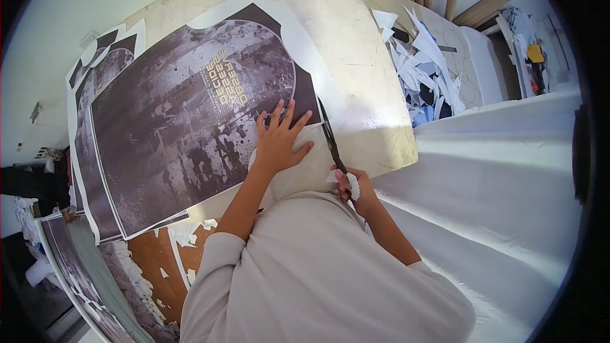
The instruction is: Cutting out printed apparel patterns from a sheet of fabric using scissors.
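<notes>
Left hand (283,141): one.
Right hand (362,195): one.
Pair of scissors (333,147): one.
Large dark printed sheet, uppermost (165,133): one.
Partly covered sheets at its left (119,65): at least two.
Cream tabletop (356,44): one.
Upright cardboard tubes (451,3): three.
Heap of scraps (424,70): one, its overlapping pieces uncountable.
Yellow object, right (535,54): one.
</notes>
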Motion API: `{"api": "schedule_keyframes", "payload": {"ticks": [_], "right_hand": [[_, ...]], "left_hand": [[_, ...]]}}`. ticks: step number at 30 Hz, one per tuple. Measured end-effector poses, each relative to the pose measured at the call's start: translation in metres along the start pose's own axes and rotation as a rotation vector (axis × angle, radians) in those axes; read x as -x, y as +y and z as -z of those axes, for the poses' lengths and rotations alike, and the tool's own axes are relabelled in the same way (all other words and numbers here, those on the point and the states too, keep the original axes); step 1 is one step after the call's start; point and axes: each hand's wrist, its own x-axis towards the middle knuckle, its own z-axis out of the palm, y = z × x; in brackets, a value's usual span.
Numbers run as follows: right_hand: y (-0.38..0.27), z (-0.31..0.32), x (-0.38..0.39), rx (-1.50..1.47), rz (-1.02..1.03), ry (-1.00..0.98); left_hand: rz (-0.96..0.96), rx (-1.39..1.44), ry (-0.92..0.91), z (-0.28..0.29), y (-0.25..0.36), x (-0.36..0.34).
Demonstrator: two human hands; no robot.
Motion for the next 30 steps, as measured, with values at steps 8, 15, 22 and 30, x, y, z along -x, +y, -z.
{"api": "schedule_keyframes", "payload": {"ticks": [8, 15, 22, 30], "right_hand": [[0.009, -0.012, -0.010, -0.039, 0.030, -0.014], [0.005, -0.018, -0.031, -0.041, 0.089, 0.007], [-0.020, -0.019, -0.047, -0.023, 0.088, -0.033], [-0.025, -0.017, -0.075, -0.033, 0.138, -0.042]], "left_hand": [[-0.071, 0.010, -0.005, 0.001, -0.002, 0.003], [-0.074, 0.015, -0.025, -0.004, -0.002, 0.006], [-0.064, 0.007, -0.020, -0.005, -0.002, 0.008], [-0.080, 0.022, -0.035, -0.004, -0.003, 0.006]]}}
